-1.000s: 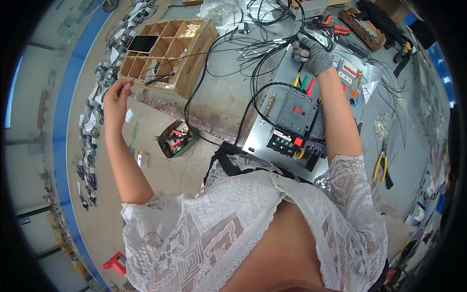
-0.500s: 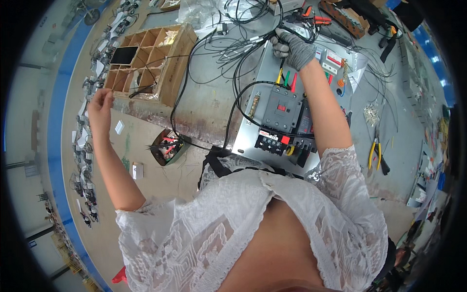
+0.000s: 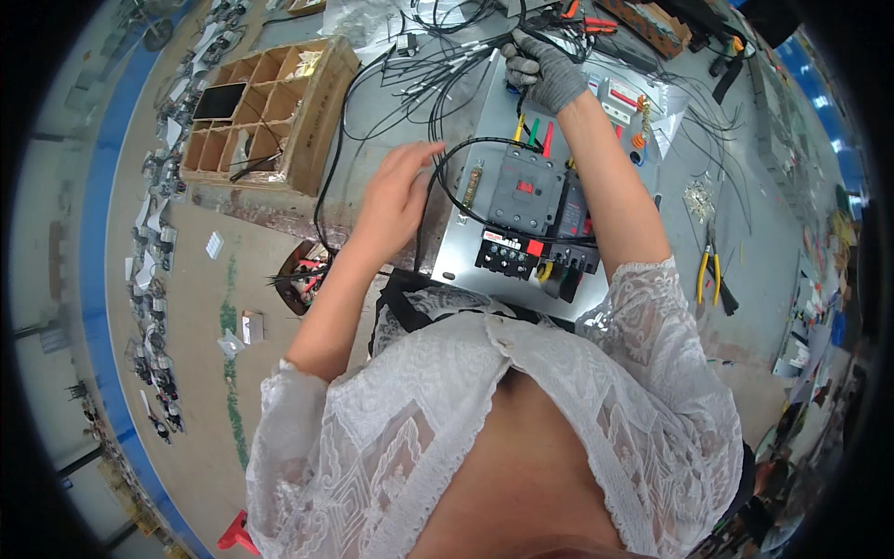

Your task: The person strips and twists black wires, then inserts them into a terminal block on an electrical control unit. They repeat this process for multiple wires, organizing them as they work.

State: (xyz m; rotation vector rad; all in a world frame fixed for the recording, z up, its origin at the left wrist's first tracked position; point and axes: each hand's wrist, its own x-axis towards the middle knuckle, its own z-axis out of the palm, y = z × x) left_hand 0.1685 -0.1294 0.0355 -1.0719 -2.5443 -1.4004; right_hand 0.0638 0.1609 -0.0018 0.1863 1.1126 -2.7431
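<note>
My right hand [image 3: 548, 76], in a grey knitted glove, is closed round a bundle of black cables [image 3: 484, 58] at the far edge of the metal mounting plate [image 3: 456, 252]. Bare, my left hand [image 3: 396, 197] is over the near edge of the bench with its fingers stretched out beside black cables hanging down there. On the plate sit a grey circuit breaker [image 3: 533, 191] with a red switch and a black terminal block [image 3: 506, 255]. Yellow, green and red sleeved leads [image 3: 534, 133] stand up at the breaker's far end. A black cable loop [image 3: 445, 186] curves round its left side.
A wooden compartment box [image 3: 321, 121] with a black phone [image 3: 221, 102] on it stands at the left. Yellow-handled pliers [image 3: 709, 275] lie right of the plate. Below the bench edge is a small bin [image 3: 300, 289]. Orange-handled tools [image 3: 587, 25] lie at the back.
My left hand has moved right, from the wooden box's near corner to the cables beside the plate. My right hand still grips the bundle. The whole view has shifted slightly.
</note>
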